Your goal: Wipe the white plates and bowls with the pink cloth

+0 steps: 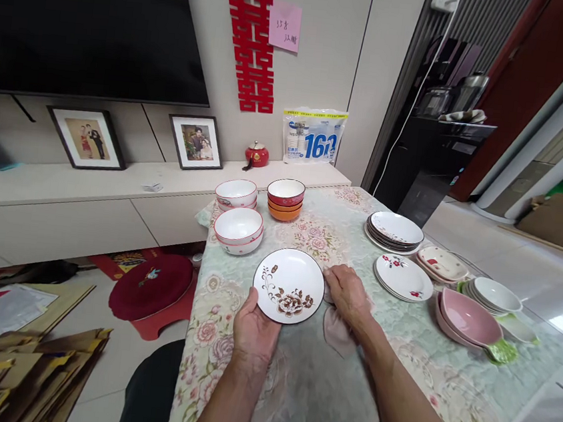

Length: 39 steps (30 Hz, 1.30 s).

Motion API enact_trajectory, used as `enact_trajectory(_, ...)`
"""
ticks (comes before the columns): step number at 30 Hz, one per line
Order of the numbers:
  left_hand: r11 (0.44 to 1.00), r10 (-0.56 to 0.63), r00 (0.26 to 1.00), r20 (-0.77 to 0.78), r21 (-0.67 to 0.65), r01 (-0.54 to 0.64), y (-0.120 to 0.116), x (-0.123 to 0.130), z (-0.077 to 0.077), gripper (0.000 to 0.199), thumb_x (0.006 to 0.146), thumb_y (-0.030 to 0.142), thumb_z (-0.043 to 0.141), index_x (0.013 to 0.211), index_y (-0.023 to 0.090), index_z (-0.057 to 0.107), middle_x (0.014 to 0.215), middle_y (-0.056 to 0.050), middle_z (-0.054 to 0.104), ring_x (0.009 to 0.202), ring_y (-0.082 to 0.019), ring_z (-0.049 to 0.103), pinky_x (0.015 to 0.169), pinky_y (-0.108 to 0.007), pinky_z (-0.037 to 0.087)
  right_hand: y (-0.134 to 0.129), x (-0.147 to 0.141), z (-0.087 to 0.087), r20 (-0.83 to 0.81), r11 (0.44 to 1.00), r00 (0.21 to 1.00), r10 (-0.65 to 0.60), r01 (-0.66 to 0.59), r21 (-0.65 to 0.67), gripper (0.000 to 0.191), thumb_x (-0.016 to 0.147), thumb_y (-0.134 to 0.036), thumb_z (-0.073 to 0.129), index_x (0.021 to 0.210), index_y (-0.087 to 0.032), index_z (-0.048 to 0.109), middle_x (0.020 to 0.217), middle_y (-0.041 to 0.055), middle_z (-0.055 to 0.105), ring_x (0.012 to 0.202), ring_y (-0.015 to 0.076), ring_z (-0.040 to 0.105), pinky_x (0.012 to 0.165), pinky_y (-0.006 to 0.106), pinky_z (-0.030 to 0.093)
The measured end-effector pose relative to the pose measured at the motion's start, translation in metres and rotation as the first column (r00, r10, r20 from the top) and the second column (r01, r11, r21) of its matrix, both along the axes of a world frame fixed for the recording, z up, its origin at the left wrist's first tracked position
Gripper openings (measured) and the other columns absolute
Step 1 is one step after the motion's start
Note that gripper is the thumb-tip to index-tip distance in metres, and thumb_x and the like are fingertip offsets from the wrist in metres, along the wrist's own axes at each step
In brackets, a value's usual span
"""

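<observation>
Head view: we hold a white plate (282,278) with a dark rim and brown floral print above the near part of the covered table (293,387). Our left hand (255,336) grips it narrowly, thumb at the lower-left rim, palm below; the fingers underneath are hidden. Our right hand (348,295) pinches a pale cloth (337,334) beside the plate's right rim; we cannot tell whether the cloth presses on it.

Surroundings: white bowls (239,227) and orange bowls (284,212) stand beyond; floral plates (400,277) and a pink dish (471,318) lie to the right.

Handling notes (judgement): glazed ware probably slips, so we favour broad palm support, a light thumb and low height over the table. Cloth pressure should be gentle and opposed by the left hand, lest the plate tip. Its loose end should hang clear of our grip.
</observation>
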<state>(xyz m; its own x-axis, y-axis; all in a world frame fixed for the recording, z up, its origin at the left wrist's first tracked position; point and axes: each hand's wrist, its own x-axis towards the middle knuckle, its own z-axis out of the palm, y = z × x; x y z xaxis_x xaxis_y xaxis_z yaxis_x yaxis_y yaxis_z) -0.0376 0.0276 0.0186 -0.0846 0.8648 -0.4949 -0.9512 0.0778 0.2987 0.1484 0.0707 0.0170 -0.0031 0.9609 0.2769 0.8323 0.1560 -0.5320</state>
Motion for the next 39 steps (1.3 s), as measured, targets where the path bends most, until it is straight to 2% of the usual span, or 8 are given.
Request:
enact_trajectory(3, 1.0, 0.014, 1.0, 0.019, 0.01, -0.014, 0.001, -0.001, 0.0, 0.034, 0.093, 0.022, 0.045, 0.12, 0.019, 0.065, 0.103, -0.01, 0.075, 0.105, -0.025, 0.067, 0.106, -0.052, 0.039, 0.0, -0.001, 0.001, -0.318, 0.996, 0.948, -0.006, 0.033, 0.081, 0.04, 0.096, -0.041, 0.036, 0.082, -0.018, 0.065, 0.086, 0.0069, 0.066, 0.085, 0.0187, 0.057, 0.078, 0.029, 0.04)
enact_trajectory(5, 1.0, 0.023, 0.999, 0.03, 0.021, -0.024, 0.002, -0.001, 0.0, 0.034, 0.093, 0.022, 0.046, 0.121, 0.019, 0.065, 0.107, -0.01, 0.074, 0.11, -0.026, 0.064, 0.107, -0.051, 0.038, 0.0, -0.002, 0.002, -0.473, 0.999, 0.881, -0.007, 0.031, 0.044, 0.042, 0.094, -0.048, 0.037, 0.084, -0.017, 0.065, 0.081, 0.0052, 0.065, 0.077, 0.0178, 0.057, 0.073, 0.029, 0.042)
enact_trajectory(8, 0.999, 0.026, 0.999, 0.02, 0.033, -0.027, 0.002, 0.0, 0.001, 0.035, 0.093, 0.023, 0.045, 0.122, 0.019, 0.064, 0.112, -0.011, 0.072, 0.116, -0.027, 0.061, 0.107, -0.051, 0.038, -0.001, -0.005, 0.001, -0.661, 0.994, 0.75, 0.019, -0.085, -0.069, 0.044, 0.091, -0.055, 0.042, 0.085, -0.018, 0.065, 0.067, 0.001, 0.061, 0.062, 0.0156, 0.055, 0.061, 0.027, 0.042)
enact_trajectory(12, 0.997, -0.006, 1.0, 0.003, 0.076, 0.005, 0.002, 0.001, 0.003, 0.038, 0.093, 0.026, 0.044, 0.126, 0.017, 0.061, 0.116, -0.013, 0.07, 0.118, -0.028, 0.059, 0.106, -0.051, 0.04, -0.003, -0.01, 0.001, -0.799, 0.946, 0.601, 0.013, -0.266, -0.185, 0.041, 0.083, -0.056, 0.055, 0.071, -0.018, 0.061, 0.054, -0.0025, 0.053, 0.052, 0.0124, 0.048, 0.052, 0.025, 0.038)
enact_trajectory(16, 0.991, -0.034, 0.999, 0.018, 0.126, 0.032, 0.0, 0.001, 0.002, 0.04, 0.093, 0.027, 0.044, 0.128, 0.015, 0.06, 0.118, -0.014, 0.069, 0.119, -0.029, 0.058, 0.106, -0.05, 0.04, -0.007, -0.015, 0.003, -0.867, 0.873, 0.495, -0.046, -0.402, -0.276, 0.034, 0.072, -0.048, 0.071, 0.074, -0.016, 0.061, 0.058, -0.0031, 0.057, 0.048, 0.0087, 0.044, 0.048, 0.022, 0.035)
enact_trajectory(22, 0.988, -0.057, 0.998, 0.017, 0.145, 0.054, -0.001, 0.002, 0.004, 0.042, 0.093, 0.029, 0.043, 0.13, 0.016, 0.058, 0.121, -0.015, 0.067, 0.121, -0.03, 0.057, 0.106, -0.05, 0.04, -0.012, -0.017, 0.006, -0.901, 0.817, 0.429, -0.064, -0.495, -0.294, 0.033, 0.069, -0.042, 0.075, 0.083, -0.015, 0.061, 0.062, -0.0017, 0.061, 0.046, 0.0071, 0.044, 0.045, 0.02, 0.034)
enact_trajectory(30, 0.984, -0.073, 0.997, 0.011, 0.165, 0.07, -0.001, 0.003, 0.007, 0.043, 0.093, 0.032, 0.044, 0.13, 0.015, 0.057, 0.123, -0.015, 0.066, 0.121, -0.03, 0.056, 0.106, -0.05, 0.04, -0.012, -0.02, 0.008, -0.887, 0.863, 0.458, -0.061, -0.422, -0.277, 0.027, 0.071, -0.037, 0.071, 0.086, -0.015, 0.063, 0.061, -0.0034, 0.06, 0.045, 0.0051, 0.039, 0.042, 0.018, 0.028)
enact_trajectory(39, 0.963, -0.106, 0.994, -0.004, 0.25, 0.103, 0.001, 0.01, 0.005, 0.043, 0.092, 0.039, 0.045, 0.128, 0.018, 0.059, 0.126, -0.013, 0.064, 0.119, -0.028, 0.058, 0.103, -0.047, 0.042, -0.008, -0.019, 0.001, -0.941, 0.929, 0.336, -0.036, -0.335, -0.155, 0.028, 0.073, -0.037, 0.073, 0.091, -0.017, 0.064, 0.062, -0.0033, 0.059, 0.047, 0.0067, 0.042, 0.042, 0.019, 0.029)
